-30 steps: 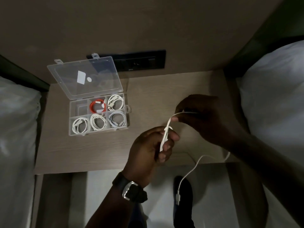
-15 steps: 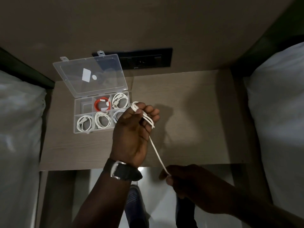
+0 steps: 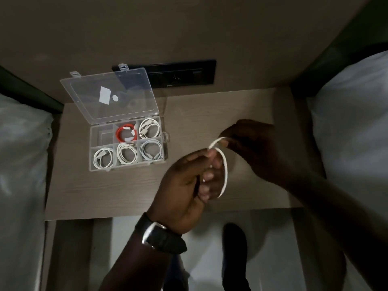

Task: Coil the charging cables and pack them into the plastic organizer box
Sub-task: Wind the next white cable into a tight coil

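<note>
A white charging cable [image 3: 224,171] loops around the fingers of my left hand [image 3: 189,185], which holds it above the wooden table [image 3: 210,114]. My right hand [image 3: 258,148] pinches the cable's upper end just right of the left hand. The clear plastic organizer box [image 3: 165,137] stands open at the table's left, its lid [image 3: 109,95] tilted back. A red coiled cable [image 3: 126,133] and several white coiled cables [image 3: 150,129] lie in its compartments. The back-left compartment [image 3: 102,136] holds no cable.
A black socket panel [image 3: 182,73] is on the wall behind the box. White bedding flanks the table on the left [image 3: 21,164] and right [image 3: 352,127]. Below the table's front edge is pale floor with a dark shoe [image 3: 234,248].
My right hand rose from below the table's front edge to beside my left hand. The left hand shifted right, away from the box. The hanging cable length is now gathered into a loop.
</note>
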`<action>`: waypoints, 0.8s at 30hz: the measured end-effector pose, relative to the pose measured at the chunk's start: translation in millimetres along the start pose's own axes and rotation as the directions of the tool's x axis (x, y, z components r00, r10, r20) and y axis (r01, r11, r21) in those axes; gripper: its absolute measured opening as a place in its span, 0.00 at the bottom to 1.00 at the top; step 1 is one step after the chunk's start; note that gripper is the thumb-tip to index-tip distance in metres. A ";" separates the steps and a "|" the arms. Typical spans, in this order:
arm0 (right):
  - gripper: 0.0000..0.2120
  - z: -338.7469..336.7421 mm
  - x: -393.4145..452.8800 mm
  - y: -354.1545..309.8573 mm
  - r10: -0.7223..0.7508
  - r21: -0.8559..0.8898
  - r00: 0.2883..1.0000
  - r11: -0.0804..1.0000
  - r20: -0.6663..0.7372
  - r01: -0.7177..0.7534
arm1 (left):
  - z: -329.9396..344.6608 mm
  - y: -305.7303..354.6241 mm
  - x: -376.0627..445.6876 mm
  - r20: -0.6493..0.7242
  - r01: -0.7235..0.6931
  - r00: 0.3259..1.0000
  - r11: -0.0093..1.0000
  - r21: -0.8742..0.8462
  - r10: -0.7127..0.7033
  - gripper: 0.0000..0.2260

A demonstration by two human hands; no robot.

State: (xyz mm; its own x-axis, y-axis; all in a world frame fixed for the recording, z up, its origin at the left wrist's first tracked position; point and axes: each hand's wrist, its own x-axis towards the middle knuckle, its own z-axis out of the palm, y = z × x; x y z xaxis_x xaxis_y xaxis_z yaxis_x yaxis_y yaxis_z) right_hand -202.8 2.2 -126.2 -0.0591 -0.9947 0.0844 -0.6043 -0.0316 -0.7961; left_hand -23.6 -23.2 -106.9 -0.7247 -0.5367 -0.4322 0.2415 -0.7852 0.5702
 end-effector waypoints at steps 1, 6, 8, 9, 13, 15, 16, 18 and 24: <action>0.08 8.7 -3.8 1.9 0.048 0.060 0.999 0.997 0.008 -0.048 | -0.7 4.0 1.3 0.031 -0.026 0.999 0.993 -0.119 0.030 0.08; 0.08 54.2 -58.7 -5.9 0.181 0.113 0.933 0.968 0.310 -0.225 | -18.7 19.2 10.0 -0.174 -0.315 0.943 0.930 -0.188 0.284 0.09; 0.07 59.7 -79.3 -16.7 0.159 0.147 0.869 0.956 0.469 -0.255 | -29.1 16.9 13.7 -0.268 -0.385 0.884 0.922 0.044 0.382 0.09; 0.06 58.3 -85.8 -21.7 0.123 0.139 0.845 0.964 0.521 -0.226 | -34.4 13.7 14.9 -0.291 -0.388 0.848 0.893 0.227 0.443 0.08; 0.08 30.3 -81.0 -36.6 0.007 -0.065 0.863 0.997 0.505 0.030 | -47.4 -8.4 13.4 -0.092 -0.252 0.788 0.455 0.854 0.609 0.08; 0.10 10.4 -70.1 -40.6 -0.015 -0.179 0.905 0.979 0.425 0.100 | -47.3 -18.9 8.4 -0.016 -0.180 0.856 0.327 0.928 0.516 0.09; 0.10 0.1 -63.9 -39.8 -0.002 -0.206 0.930 0.975 0.367 0.083 | -45.8 -22.2 5.5 -0.031 -0.147 0.898 0.364 0.920 0.440 0.11; 0.12 -19.1 -48.4 -30.8 0.008 -0.178 0.980 0.984 0.198 0.027 | -37.3 -25.1 0.0 -0.125 -0.060 0.956 0.591 0.804 0.267 0.17; 0.14 -18.4 -9.0 3.2 0.038 -0.045 0.997 0.998 -0.068 -0.041 | -9.7 -23.1 -6.0 -0.068 0.008 0.998 0.955 0.295 0.013 0.20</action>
State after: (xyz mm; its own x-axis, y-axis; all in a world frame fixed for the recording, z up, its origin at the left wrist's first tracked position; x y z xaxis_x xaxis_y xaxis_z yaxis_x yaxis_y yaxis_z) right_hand -218.9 12.9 -118.5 -0.1360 -0.9861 0.0953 -0.6365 0.0133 -0.7711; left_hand -18.6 -4.8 -124.3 -0.6757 -0.5666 -0.4716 0.0342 -0.6632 0.7477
